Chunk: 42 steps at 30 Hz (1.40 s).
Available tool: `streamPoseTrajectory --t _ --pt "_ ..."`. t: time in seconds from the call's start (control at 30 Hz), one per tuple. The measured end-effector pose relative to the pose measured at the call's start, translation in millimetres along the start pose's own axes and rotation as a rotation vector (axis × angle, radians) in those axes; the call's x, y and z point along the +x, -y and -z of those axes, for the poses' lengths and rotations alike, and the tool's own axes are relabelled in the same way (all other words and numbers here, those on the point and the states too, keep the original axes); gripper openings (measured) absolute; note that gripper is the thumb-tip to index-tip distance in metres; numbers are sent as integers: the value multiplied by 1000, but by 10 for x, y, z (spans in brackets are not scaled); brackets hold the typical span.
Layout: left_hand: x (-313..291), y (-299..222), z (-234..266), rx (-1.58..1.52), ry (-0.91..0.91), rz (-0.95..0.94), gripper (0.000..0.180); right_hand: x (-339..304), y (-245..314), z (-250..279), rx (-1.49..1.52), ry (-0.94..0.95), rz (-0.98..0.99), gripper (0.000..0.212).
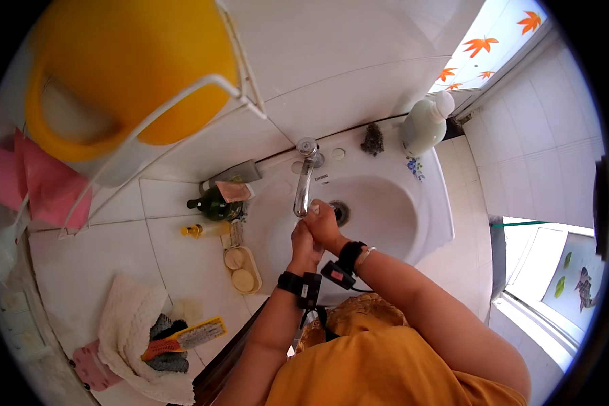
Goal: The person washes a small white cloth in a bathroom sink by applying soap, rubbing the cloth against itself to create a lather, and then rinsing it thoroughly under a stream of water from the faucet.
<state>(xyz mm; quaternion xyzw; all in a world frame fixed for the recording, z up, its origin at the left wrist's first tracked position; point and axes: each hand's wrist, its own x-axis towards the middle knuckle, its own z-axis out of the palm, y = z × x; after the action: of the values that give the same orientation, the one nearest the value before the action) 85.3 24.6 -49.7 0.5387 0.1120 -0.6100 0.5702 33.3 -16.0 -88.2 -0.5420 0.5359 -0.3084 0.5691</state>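
Observation:
Over the white washbasin point(413, 203), both hands meet just below the tip of the chrome faucet point(304, 183). My right hand point(323, 223) is closed, its fingers curled close to the spout; a small whitish patch shows at them, too small to name. Against its left side and slightly nearer to me lies my left hand point(304, 247), touching it. The left fingers are mostly hidden between the two hands. Beyond the right hand the round drain point(342, 213) shows. Both wrists wear black bands with small boxes. Whether water runs cannot be told.
Left of the basin are a soap dish point(252, 289) with two round soaps, a yellow bottle point(206, 231) and a dark green bottle point(213, 205). A pump bottle point(424, 126) and dark scrubber point(372, 139) sit behind. A brush point(199, 334) lies on a towel point(125, 331); a yellow jug point(135, 61) hangs upper left.

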Motion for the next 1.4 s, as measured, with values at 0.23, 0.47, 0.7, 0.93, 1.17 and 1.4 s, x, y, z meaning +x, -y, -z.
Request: streamPoseTrajectory --t 0.23,0.47,0.7,0.93,1.17,1.4 --pt "345 -77 427 -47 246 80 20 -177 33 -5 582 230 -240 23" --pt "-35 15 -82 175 -101 15 31 102 -233 -58 -504 78 498 16" --pt "77 -264 220 96 2 18 26 -1 187 -8 729 219 -368 18" --pt "-101 -175 81 102 107 98 31 161 134 60 293 180 -94 21" --pt "-311 -472 430 -248 208 45 25 283 556 274 487 487 -420 13" --pt "-398 -494 460 -347 243 94 28 373 807 619 -242 77 397 32"
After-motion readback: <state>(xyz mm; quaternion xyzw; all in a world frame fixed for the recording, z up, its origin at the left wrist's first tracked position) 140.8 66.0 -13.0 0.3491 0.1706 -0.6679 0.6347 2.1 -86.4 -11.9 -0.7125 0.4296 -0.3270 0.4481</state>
